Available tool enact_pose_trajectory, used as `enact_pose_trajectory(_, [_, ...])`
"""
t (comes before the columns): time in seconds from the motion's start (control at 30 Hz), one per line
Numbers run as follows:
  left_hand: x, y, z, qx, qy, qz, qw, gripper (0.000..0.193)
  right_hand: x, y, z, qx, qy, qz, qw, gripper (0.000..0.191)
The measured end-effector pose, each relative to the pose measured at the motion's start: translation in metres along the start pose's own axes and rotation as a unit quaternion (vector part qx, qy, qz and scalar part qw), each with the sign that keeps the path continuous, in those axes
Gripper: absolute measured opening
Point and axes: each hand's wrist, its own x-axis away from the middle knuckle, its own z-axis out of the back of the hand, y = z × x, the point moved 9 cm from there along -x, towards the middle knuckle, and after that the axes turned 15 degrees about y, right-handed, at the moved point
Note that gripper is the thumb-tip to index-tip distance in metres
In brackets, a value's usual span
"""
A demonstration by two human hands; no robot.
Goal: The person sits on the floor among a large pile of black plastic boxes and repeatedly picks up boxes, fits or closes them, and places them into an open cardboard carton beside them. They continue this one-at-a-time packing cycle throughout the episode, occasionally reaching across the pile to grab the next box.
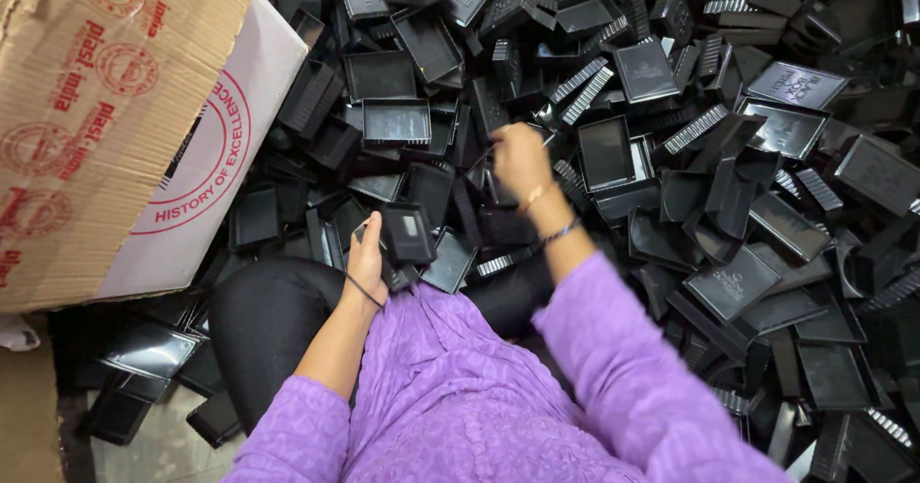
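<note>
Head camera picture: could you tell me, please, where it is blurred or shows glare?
Head view: the right hand is slightly motion-blurred as it reaches into the heap of black plastic trays; the left hand holding a black piece is sharper; pale glare on glossy tray faces; straight edges bow towards the corners.

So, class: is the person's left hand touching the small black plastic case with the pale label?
Touching. The head view shows the left hand wrapped around the black case, fingers against its edge, with no gap.
</note>
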Motion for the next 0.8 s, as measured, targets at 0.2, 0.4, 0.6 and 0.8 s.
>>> enact_pose_trajectory(0.2, [-0.005,-0.009,0.012,-0.056,0.063,0.019,0.996,0.040,0.002,0.078,-0.054,0.383,-0.312,0.176,0.851,0.042])
enact_pose_trajectory(0.4, [-0.004,-0.007,0.016,-0.062,0.062,0.012,0.996,0.044,0.015,0.080,-0.067,0.500,-0.437,0.083,0.743,0.033])
enact_pose_trajectory(0.6, [0.002,-0.011,0.012,-0.092,0.047,0.035,0.994,0.045,0.025,0.045,-0.070,0.568,-0.361,0.340,0.657,0.040])
enact_pose_trajectory(0.8, [0.005,-0.011,0.010,-0.095,0.043,0.025,0.994,0.045,0.025,0.071,-0.073,0.517,-0.433,0.223,0.704,0.024])
